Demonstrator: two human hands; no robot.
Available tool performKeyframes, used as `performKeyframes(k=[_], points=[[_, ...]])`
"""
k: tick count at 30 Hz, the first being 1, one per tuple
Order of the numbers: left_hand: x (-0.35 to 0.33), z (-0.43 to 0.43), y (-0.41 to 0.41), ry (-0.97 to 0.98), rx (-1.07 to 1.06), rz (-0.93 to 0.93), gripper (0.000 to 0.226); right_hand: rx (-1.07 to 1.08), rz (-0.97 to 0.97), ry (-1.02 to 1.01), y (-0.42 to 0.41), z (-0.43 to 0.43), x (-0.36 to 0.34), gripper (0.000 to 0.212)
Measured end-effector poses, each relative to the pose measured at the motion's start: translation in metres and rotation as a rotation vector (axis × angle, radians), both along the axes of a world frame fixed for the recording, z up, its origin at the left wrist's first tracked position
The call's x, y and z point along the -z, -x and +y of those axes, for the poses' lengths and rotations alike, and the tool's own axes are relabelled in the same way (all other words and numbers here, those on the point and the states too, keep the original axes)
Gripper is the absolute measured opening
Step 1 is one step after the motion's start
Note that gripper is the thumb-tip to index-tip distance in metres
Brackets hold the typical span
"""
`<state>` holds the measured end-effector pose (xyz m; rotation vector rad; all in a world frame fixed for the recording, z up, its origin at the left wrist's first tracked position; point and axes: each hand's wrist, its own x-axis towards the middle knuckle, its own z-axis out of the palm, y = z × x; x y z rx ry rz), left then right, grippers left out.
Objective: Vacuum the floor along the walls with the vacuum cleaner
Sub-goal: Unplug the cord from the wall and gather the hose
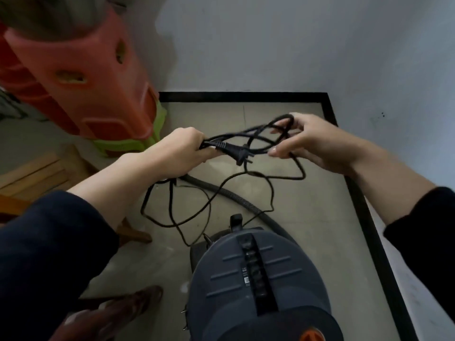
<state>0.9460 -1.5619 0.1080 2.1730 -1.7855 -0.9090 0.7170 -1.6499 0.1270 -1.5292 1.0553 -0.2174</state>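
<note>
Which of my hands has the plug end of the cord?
The left hand grips the cord just behind the plug; the right hand only pinches loose loops farther along.

vacuum cleaner [258, 291]: cut off at bottom edge | label [247, 279]: too small to read | cord [272, 193]: blurred near right hand [312, 141]

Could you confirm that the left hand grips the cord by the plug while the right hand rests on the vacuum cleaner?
Not quite: the head view shows the right hand holding loops of the cord, clear of the vacuum cleaner. The rest stands.
</note>
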Motion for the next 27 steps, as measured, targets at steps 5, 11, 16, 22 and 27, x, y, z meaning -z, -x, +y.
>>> performKeyframes(k=[5, 11, 16, 22, 27], points=[[0.01, 0.001, 0.013, 0.004, 0.197, -0.154, 0.038, -0.336, 0.236, 0.042, -0.009, 0.005, 0.004, 0.068], [0.005, -0.004, 0.014, 0.151, 0.199, 0.004, 0.032, -0.456, 0.274, 0.191, -0.034, 0.025, 0.049, 0.033], [0.052, 0.012, 0.006, -0.035, 0.173, 0.238, 0.021, -0.528, 0.462, 0.509, -0.029, 0.024, 0.083, 0.025], [0.146, 0.041, 0.01, -0.241, 0.056, 0.554, 0.029, -0.75, 0.786, 0.539, -0.021, 0.034, 0.142, 0.017], [0.207, 0.062, 0.029, -0.345, -0.08, 0.682, 0.038, -0.874, 0.948, 0.432, -0.017, 0.04, 0.188, 0.023]])
